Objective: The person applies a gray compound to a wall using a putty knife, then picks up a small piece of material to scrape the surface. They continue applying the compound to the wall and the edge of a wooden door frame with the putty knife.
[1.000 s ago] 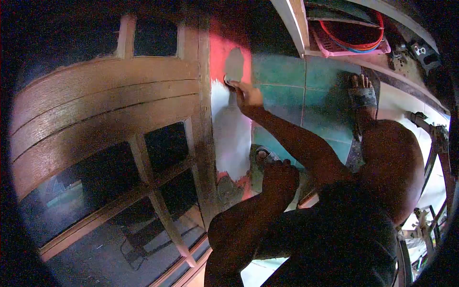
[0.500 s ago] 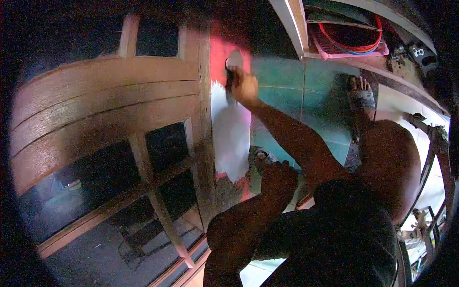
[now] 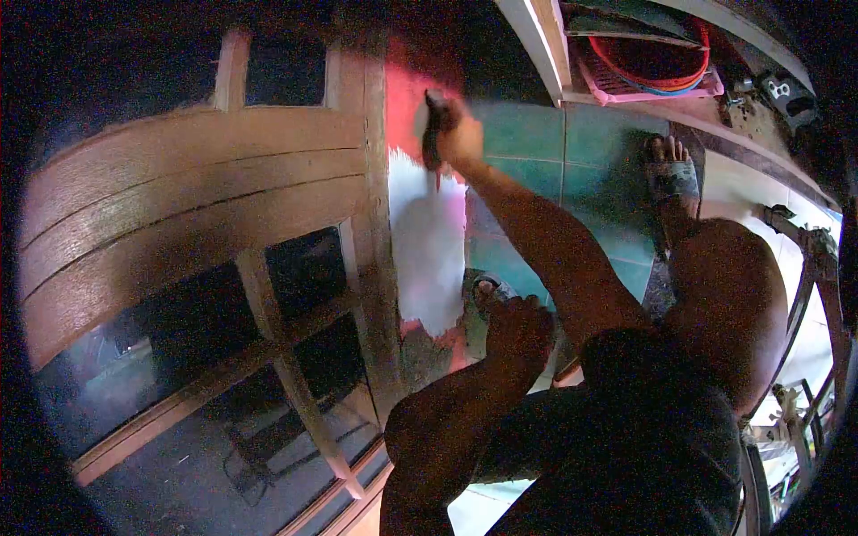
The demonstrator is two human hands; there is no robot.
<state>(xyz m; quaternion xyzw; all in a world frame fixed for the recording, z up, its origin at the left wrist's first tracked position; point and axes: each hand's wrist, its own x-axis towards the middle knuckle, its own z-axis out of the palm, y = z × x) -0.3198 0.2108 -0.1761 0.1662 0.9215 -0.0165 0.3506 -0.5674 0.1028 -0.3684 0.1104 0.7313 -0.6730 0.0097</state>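
Note:
My right hand (image 3: 460, 138) is closed around a dark hand tool (image 3: 433, 134), held against the red upper part of a narrow strip of wall (image 3: 405, 98). The tool's working end is too dark to make out. Below it, a pale grey-white coat (image 3: 429, 259) with ragged edges covers the middle of the strip, with red showing at its lower end. My left hand (image 3: 523, 326) is low near my foot, its fingers curled; what it holds, if anything, is hidden in shadow.
A wooden door frame with dark glass panes (image 3: 201, 214) stands at the left. Green floor tiles (image 3: 527, 134) lie beyond the strip. One foot (image 3: 670, 170) rests on the right, the other (image 3: 492, 295) near the strip. A pink basket (image 3: 657, 89) sits at the upper right.
The tool in my right hand has turned, so its pale rounded face no longer shows. My left hand has barely moved. The whole view has shifted slightly.

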